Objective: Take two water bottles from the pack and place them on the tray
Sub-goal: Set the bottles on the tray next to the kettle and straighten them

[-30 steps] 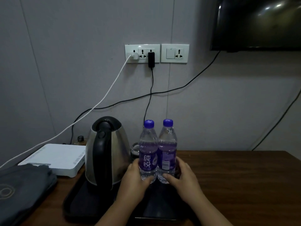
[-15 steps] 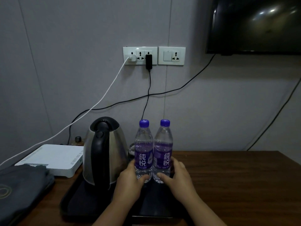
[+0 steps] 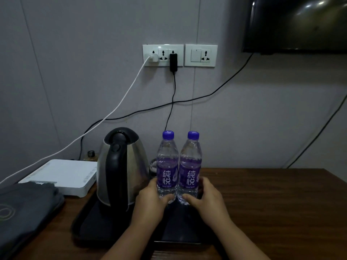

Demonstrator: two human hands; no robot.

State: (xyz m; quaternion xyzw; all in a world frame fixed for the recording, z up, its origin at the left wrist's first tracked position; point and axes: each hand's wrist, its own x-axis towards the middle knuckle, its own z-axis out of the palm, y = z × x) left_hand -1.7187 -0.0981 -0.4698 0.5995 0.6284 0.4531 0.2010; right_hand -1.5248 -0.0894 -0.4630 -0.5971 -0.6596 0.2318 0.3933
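Now the left hand [image 3: 150, 201] and right hand [image 3: 206, 198] each wrap fingers around the lower part of one clear plastic water bottle with purple label [image 3: 167, 166], both upright and touching on the black tray [image 3: 88, 226], probably full, heavy and a little slippery.

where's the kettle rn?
In the head view, the kettle stands upright on the left part of the black tray, just left of the two water bottles, with the white box to its left.
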